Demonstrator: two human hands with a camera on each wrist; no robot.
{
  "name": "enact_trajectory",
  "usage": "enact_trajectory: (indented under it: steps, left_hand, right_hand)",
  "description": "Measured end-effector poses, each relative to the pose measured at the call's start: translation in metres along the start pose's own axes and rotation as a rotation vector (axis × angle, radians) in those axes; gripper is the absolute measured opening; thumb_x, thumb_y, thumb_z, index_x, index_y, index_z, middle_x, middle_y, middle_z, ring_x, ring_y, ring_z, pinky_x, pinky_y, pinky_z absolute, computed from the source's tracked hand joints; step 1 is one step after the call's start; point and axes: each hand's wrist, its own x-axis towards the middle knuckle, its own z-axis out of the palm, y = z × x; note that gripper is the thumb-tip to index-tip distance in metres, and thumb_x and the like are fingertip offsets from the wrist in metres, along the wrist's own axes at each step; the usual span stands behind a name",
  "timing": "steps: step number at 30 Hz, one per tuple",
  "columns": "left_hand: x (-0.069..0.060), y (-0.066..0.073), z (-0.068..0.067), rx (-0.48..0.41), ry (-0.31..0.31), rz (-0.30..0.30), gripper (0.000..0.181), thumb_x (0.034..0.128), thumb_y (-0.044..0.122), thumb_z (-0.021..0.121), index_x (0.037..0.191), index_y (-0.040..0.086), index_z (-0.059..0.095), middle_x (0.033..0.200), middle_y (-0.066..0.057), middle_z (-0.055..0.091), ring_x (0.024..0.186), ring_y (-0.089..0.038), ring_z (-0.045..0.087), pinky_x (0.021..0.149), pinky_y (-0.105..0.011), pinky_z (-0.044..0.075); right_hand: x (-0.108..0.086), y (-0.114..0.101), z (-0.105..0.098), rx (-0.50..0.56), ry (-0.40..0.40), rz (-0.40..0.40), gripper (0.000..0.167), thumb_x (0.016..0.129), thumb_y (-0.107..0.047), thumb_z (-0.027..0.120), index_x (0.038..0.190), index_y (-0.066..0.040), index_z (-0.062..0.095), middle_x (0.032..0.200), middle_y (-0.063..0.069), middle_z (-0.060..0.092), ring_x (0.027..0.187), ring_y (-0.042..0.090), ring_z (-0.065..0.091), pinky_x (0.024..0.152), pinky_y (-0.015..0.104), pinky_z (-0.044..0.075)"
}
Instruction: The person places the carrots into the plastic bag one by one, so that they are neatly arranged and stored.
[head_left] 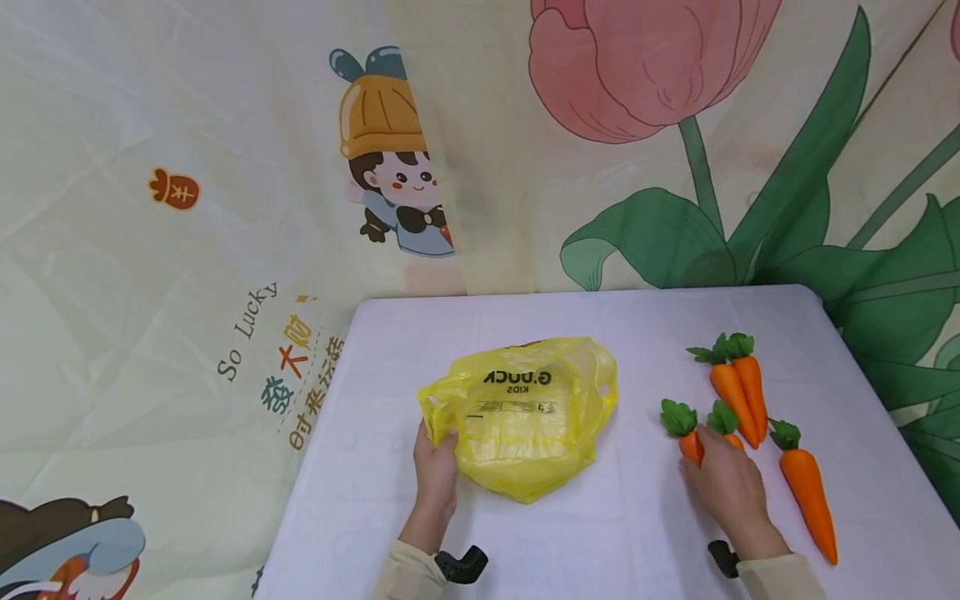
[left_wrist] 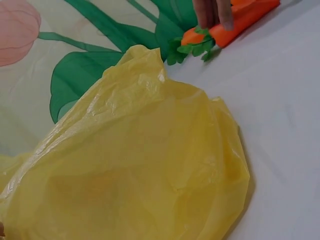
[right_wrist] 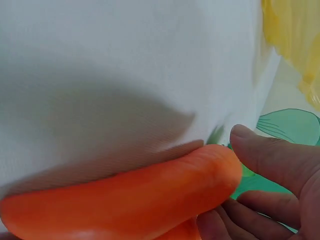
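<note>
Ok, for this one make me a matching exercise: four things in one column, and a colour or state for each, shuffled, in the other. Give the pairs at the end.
1. Bag
2. Left hand
3. Right hand
4. Table

A. At a carrot
B. White
C. Yellow
D. Holding the bag

Pairs: 1-C, 2-D, 3-A, 4-B

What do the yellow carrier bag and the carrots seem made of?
Yellow carrier bag: apparently thin, glossy plastic film, given its crinkles, highlights and translucency. Carrots: probably artificial, foam or plastic, given smooth, softly shiny orange skin; leafy tops possibly fabric, unclear.
</note>
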Motion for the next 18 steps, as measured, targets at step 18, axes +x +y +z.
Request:
enact_trajectory:
  steps: [18]
  left_hand:
    - [0.0006,-0.0036,-0.0013,-0.089,0.0,0.005,0.058,0.1033,0.0,0.039,0.159,0.001,0.021,0.161,-0.015,0.03,0.149,-0.029,0.026,0.122,-0.043,0.022]
  right_hand:
    - [-0.0015,-0.0059,0.0036,-0.055,-0.116,0.083,0.067,0.081,-0.009,0.084,0.136,0.014,0.053,0.125,0.033,0.061,0.101,0.044,0.059,0.093,0.064,0.048]
